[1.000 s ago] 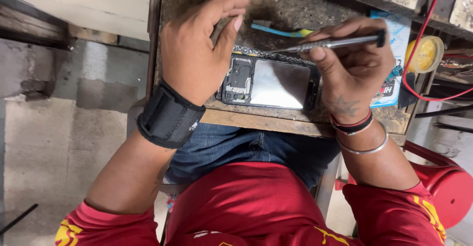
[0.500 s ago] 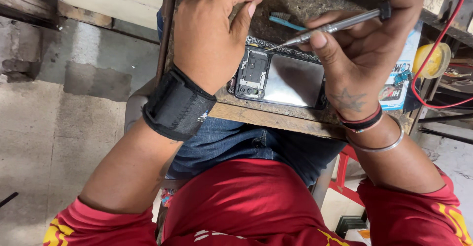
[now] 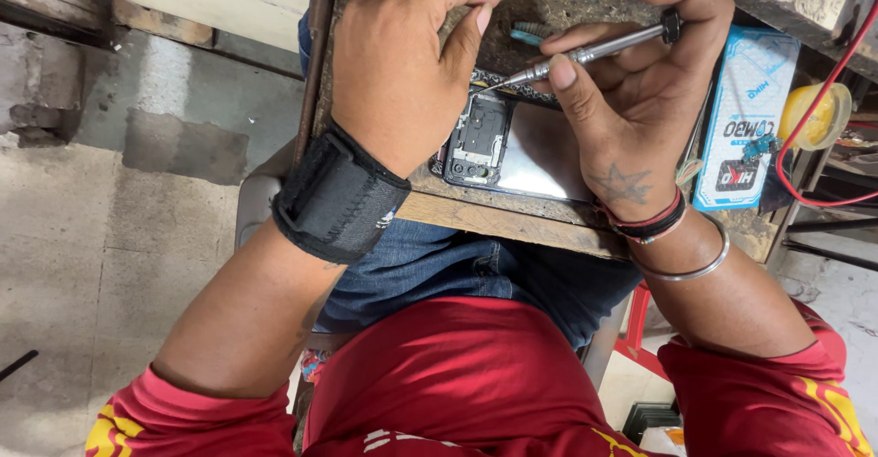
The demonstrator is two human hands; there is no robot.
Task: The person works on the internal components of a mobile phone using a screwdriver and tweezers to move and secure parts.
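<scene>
Both arms stretched fwd from red sleeves, elbows bent a bit. Left hand (image 3: pixel 402 64) palm down, back of hand up, fingers curled, thumb tucked under, pressing down. Black band round left wrist. Right hand (image 3: pixel 631 91) turned w/ palm side up, thumb & fingers pinched tight round a thin metal screwdriver (image 3: pixel 585 52), index tip on its top end. Star mark on right wrist, plus dark bands & a silver bangle

Left hand (image 3: pixel 402 64) covers opened phone's (image 3: pixel 512 146) left end, right hand (image 3: pixel 631 91) hides its right end, screwdriver (image 3: pixel 585 53) tip too small to tell contact, table (image 3: pixel 512 219) cut off at top edge.
</scene>
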